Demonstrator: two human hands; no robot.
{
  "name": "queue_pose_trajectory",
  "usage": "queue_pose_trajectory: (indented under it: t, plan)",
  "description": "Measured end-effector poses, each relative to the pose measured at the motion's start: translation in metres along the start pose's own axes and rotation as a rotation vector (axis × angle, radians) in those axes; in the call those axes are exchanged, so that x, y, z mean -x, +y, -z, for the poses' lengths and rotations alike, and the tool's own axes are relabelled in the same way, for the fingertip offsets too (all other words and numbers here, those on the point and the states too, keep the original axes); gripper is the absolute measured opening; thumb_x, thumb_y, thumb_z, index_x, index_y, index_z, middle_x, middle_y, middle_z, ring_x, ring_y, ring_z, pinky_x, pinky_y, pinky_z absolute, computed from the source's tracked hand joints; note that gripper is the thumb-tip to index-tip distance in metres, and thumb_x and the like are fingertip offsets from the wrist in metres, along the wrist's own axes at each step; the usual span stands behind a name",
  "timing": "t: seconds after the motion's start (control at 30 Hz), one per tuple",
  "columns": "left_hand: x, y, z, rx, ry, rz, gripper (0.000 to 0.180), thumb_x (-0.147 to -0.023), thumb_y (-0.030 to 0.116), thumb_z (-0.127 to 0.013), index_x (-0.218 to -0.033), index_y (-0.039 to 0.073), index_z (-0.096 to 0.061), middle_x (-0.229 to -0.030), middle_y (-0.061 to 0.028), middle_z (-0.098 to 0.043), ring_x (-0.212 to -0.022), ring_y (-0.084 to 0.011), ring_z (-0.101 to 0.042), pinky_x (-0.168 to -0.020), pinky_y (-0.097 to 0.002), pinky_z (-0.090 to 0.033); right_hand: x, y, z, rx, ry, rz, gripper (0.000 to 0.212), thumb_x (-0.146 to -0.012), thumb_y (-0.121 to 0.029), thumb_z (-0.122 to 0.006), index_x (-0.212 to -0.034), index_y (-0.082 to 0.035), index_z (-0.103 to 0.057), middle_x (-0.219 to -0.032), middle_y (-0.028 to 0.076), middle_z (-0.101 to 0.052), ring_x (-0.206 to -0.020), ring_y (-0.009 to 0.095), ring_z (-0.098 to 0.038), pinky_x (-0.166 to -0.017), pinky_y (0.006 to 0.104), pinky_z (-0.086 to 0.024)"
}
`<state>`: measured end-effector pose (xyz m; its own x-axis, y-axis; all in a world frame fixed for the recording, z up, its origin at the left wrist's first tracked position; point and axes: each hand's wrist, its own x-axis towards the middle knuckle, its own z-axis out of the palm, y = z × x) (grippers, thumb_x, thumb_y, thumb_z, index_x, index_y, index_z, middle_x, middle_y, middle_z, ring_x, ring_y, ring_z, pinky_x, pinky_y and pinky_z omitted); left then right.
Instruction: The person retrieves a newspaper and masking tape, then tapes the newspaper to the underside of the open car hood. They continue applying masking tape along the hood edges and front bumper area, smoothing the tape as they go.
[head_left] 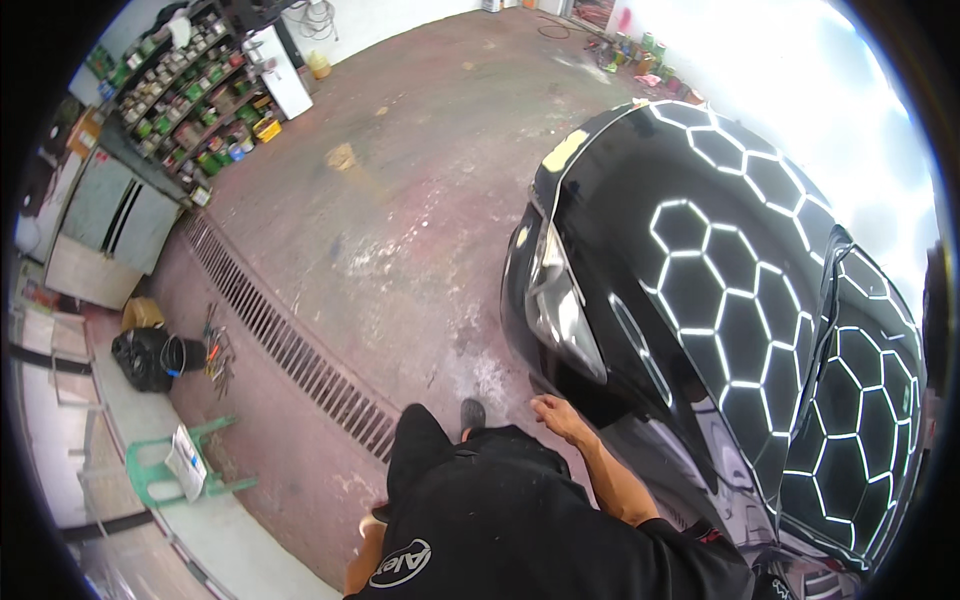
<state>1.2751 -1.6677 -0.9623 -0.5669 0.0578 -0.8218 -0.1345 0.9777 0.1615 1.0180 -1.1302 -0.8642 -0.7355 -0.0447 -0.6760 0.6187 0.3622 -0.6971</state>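
hands (pixel 556 416): right loosely curled, left obscured

The left hand (pixel 371 525) is largely hidden by the shirt (pixel 510 520), so that its fingers and anything in them cannot be made out, and the right hand (pixel 562 417) is too small to show whether its curled fingers hold anything. The car (pixel 620 240) is cut off at the lower right and its far flank is out of sight, while only one shoe (pixel 473 413) shows beyond the body. The cans (pixel 237 152) and the paper (pixel 185 464) are too small to read, and the bag (pixel 142 360) conceals its contents.
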Motion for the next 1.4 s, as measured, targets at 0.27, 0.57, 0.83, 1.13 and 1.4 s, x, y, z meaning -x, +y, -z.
queue_pose_trajectory:
  t: [0.27, 0.57, 0.83, 1.13, 1.4]
  plan:
    - [-0.181, -0.025, 0.248, 0.36, -0.055, 0.225, 0.038, -0.105, 0.037, -0.063, -0.121, 0.004, -0.072, -0.114, -0.0108, -0.069, -0.104, -0.0242, -0.067, -0.086, -0.0435, -0.055, -0.223, -0.241, 0.025, -0.383, 0.04, 0.012, 0.057, -0.109, -0.048, -0.065, -0.142, -0.002, -0.066, -0.13, 0.01, -0.071, -0.11, 0.021, -0.069, -0.093, 0.0359, -0.054]
    - [-0.486, -0.013, 0.827, 0.983, 0.26, 0.287, 0.033, -0.105, 0.036, -0.062, -0.105, 0.004, -0.073, -0.082, -0.0089, -0.069, -0.073, -0.0217, -0.069, -0.063, -0.0392, -0.06, -0.415, -0.433, 0.097, -1.149, 0.165, -0.088, 0.045, -0.108, -0.049, -0.066, -0.128, -0.009, -0.068, -0.127, 0.007, -0.075, -0.108, 0.021, -0.071, -0.092, 0.0406, -0.057]
    - [-0.637, 0.448, 1.237, 0.818, -0.051, -0.384, 0.059, -0.106, 0.054, -0.067, -0.134, 0.002, -0.067, -0.115, -0.0166, -0.078, -0.1, -0.0253, -0.076, -0.084, -0.0395, -0.064, -0.565, -0.49, 0.279, -1.768, 0.766, 0.196, 0.072, -0.111, -0.05, -0.058, -0.163, -0.003, -0.041, -0.159, 0.016, -0.057, -0.14, 0.031, -0.059, -0.114, 0.0518, -0.047]
    - [-0.667, 0.873, 1.191, 0.523, -0.636, -0.52, 0.046, -0.11, 0.039, -0.063, -0.137, 0.001, -0.066, -0.118, -0.014, -0.076, -0.101, -0.0239, -0.075, -0.084, -0.0388, -0.063, -0.654, -0.535, 0.447, -2.306, 1.025, 0.282, 0.069, -0.111, -0.043, -0.058, -0.159, 0.002, -0.036, -0.144, 0.02, -0.064, -0.122, 0.034, -0.071, -0.107, 0.0532, -0.054]
    - [-0.677, 1.11, 1.098, 0.587, -0.654, -0.488, 0.028, -0.11, 0.028, -0.061, -0.128, 0.006, -0.067, -0.104, -0.0058, -0.072, -0.085, -0.0167, -0.07, -0.069, -0.0334, -0.058, -0.652, -0.554, 0.518, -2.75, 1.191, 0.305, 0.091, -0.112, -0.041, -0.054, -0.169, 0.011, -0.005, -0.161, 0.038, -0.044, -0.146, 0.047, -0.054, -0.125, 0.0584, -0.041]
